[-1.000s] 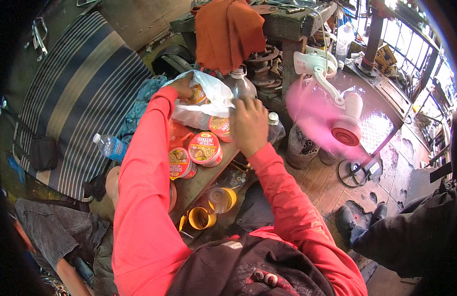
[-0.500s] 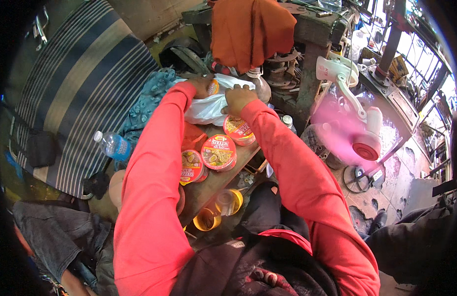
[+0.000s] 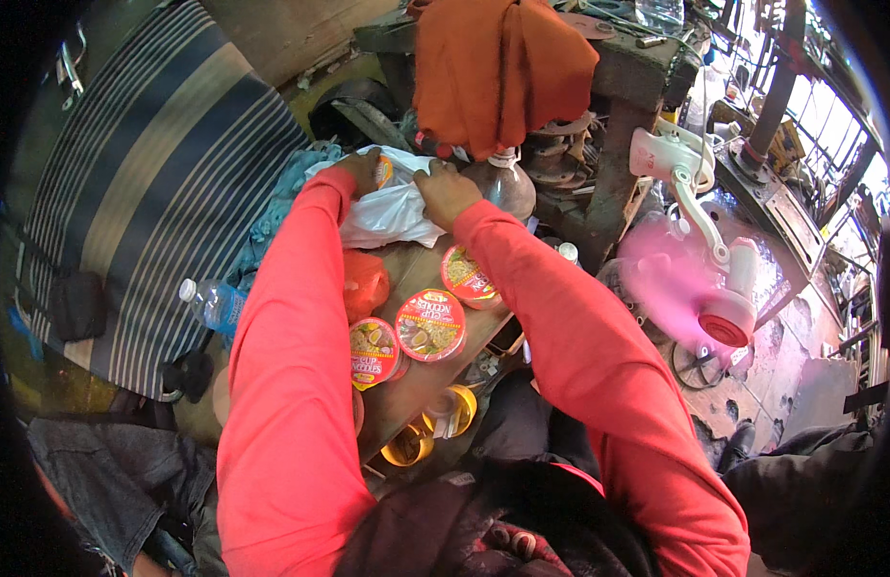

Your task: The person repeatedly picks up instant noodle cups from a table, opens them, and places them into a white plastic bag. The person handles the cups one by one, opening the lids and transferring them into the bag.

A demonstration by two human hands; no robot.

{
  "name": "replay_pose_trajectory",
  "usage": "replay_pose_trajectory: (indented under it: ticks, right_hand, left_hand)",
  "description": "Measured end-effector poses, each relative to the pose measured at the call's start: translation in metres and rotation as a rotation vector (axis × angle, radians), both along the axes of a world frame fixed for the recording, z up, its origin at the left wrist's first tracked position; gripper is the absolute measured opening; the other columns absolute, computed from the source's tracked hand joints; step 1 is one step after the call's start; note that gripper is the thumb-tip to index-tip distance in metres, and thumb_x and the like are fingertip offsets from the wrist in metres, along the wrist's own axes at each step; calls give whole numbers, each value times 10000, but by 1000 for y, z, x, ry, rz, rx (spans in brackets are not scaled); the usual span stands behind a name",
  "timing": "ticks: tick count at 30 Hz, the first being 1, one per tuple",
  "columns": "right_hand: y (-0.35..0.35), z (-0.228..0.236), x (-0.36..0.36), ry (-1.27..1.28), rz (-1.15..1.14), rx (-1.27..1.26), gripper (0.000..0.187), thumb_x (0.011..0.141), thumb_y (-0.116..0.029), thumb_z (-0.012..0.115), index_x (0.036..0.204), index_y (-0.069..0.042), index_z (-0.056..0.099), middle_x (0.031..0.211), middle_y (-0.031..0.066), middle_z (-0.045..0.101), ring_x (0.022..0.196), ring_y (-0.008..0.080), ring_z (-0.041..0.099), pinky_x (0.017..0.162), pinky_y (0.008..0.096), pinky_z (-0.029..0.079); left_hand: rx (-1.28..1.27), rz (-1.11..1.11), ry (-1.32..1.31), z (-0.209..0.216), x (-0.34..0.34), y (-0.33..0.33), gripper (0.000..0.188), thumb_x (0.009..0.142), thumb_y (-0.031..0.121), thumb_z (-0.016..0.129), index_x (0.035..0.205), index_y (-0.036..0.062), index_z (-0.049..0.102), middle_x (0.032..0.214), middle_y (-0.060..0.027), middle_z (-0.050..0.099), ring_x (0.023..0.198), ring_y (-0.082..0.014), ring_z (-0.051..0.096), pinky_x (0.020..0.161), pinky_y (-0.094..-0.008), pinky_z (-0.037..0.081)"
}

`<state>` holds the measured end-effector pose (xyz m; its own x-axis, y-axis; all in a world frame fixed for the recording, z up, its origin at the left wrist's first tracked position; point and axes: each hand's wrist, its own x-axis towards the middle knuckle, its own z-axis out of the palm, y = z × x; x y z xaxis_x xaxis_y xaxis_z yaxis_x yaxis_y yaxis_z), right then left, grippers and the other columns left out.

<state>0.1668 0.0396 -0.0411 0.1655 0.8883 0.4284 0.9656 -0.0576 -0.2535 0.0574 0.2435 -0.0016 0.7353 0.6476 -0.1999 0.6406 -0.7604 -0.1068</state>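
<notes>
A white plastic bag point(image 3: 392, 216) lies at the far end of the wooden bench, its mouth spread. My left hand point(image 3: 360, 173) reaches into it, closed against an instant noodle cup point(image 3: 383, 172); its fingertips are partly hidden. My right hand point(image 3: 447, 192) pinches the bag's right edge. Three more noodle cups with red lids stand on the bench between my forearms: one near the left sleeve point(image 3: 372, 354), one in the middle point(image 3: 430, 324) and one by the right sleeve point(image 3: 467, 276). An orange-red bundle point(image 3: 366, 286) sits beside them.
Yellow round containers point(image 3: 450, 411) are close to my lap. A water bottle point(image 3: 214, 305) rests on the striped seat point(image 3: 147, 192) at left. An orange cloth point(image 3: 502, 72) drapes over a cluttered workbench. At right is a white-and-pink fan-like device point(image 3: 724, 298). Another person's clothed leg point(image 3: 118, 471) shows lower left.
Both hands have shifted left with the bag, and the cup in it has moved along with my left hand. More of the orange-red bundle shows. The view has tilted slightly.
</notes>
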Motion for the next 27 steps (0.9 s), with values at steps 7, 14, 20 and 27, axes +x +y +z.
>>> replay_pose_trajectory:
  ticks: [7, 14, 20, 27]
  right_hand:
    - [-50, 22, -1, -110, -51, -258, 331, 764, -292, 738, 1035, -104, 712, 1135, 136, 637, 1129, 326, 572, 889, 501, 471]
    - [-85, 37, -24, -198, 13, -305, 629, 808, -685, 566, 1084, -141, 722, 1165, 92, 660, 1141, 315, 563, 931, 535, 366]
    - [-84, 43, -28, -38, -88, -556, 707, 879, -716, 419, 1126, -115, 699, 1170, 116, 667, 1174, 333, 554, 973, 589, 346]
    - [-88, 37, -39, -158, -48, -37, 474, 903, -539, 520, 1055, -131, 706, 1079, 81, 684, 1081, 293, 562, 894, 535, 383]
  left_hand:
    - [-304, 77, -133, 52, -14, -2, 599, 618, 271, 785, 1153, 30, 665, 982, -181, 702, 850, -297, 678, 800, -404, 560]
    - [-74, 30, 301, 40, -25, -36, 415, 643, 245, 768, 1015, 65, 729, 947, -121, 724, 818, -258, 681, 730, -400, 546]
    - [-33, 22, 368, 30, -43, -40, 534, 671, 345, 777, 1084, 14, 701, 1111, -159, 695, 1001, -292, 675, 863, -384, 525]
    - [286, -42, 101, 2, -37, -67, 821, 640, 482, 802, 1261, 19, 533, 1221, -201, 601, 1181, -339, 575, 999, -418, 463]
